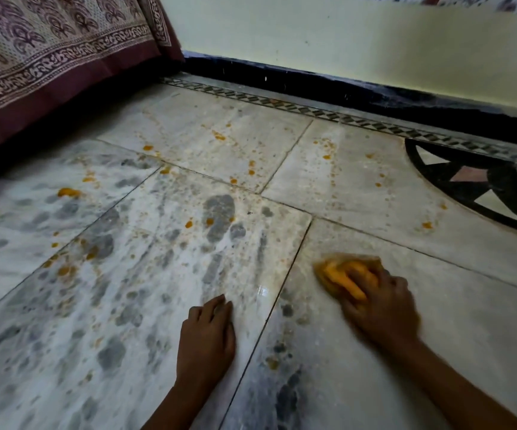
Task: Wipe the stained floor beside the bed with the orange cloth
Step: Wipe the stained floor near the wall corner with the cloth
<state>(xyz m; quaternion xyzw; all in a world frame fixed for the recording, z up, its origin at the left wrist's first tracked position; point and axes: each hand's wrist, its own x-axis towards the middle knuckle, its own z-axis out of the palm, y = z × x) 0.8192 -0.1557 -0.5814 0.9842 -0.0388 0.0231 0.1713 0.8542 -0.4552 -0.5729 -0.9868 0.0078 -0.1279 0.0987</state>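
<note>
My right hand [381, 305] presses a bunched orange cloth [341, 279] flat against the white marble floor [406, 197], right of centre; the hand and cloth are blurred. My left hand [207, 333] rests palm down on the tile to the left of it, fingers together, holding nothing. Orange stains dot the floor, with larger blobs [68, 192] near the bed and smaller spots [218, 136] further back. The bed [49, 57], draped in a maroon and cream printed sheet, fills the upper left.
A pale wall [344, 41] with a dark skirting [282, 79] runs along the back, edged by a patterned tile strip [282, 102]. A black inlaid floor motif [468, 181] lies at the right. Grey mottling marks the near tiles.
</note>
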